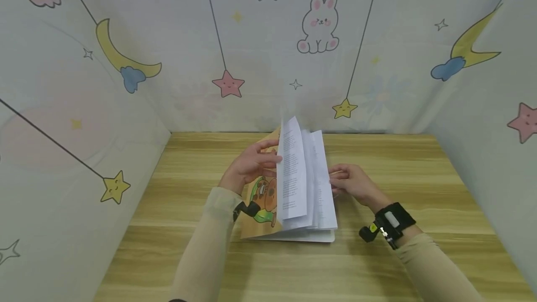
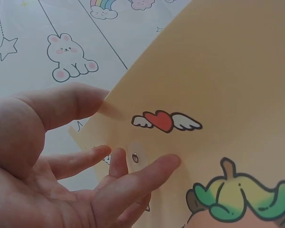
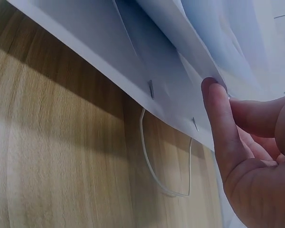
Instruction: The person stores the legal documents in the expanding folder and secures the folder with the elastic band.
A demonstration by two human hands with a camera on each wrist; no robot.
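Observation:
A tan folder point(image 1: 258, 227) with a cartoon printed cover stands partly opened on the table, printed paper sheets point(image 1: 292, 176) fanned inside it. My left hand point(image 1: 253, 162) lies against the outer side of the cover near its left edge, fingers spread and fairly straight. Up close, the left wrist view has its fingertips at a red winged heart point(image 2: 159, 121) and a small metal eyelet. At the right edge, my right hand point(image 1: 354, 183) pinches the side of the paper sheets between thumb and finger. A white cord loop point(image 3: 164, 190) hangs from the folder's white panel point(image 3: 85, 42).
The wood-grain table point(image 1: 184, 255) extends around the folder. Behind it and at both sides hang pale cloth walls point(image 1: 268, 45) printed with stars, moons and rabbits. A strapped camera point(image 1: 392, 223) sits on my right wrist.

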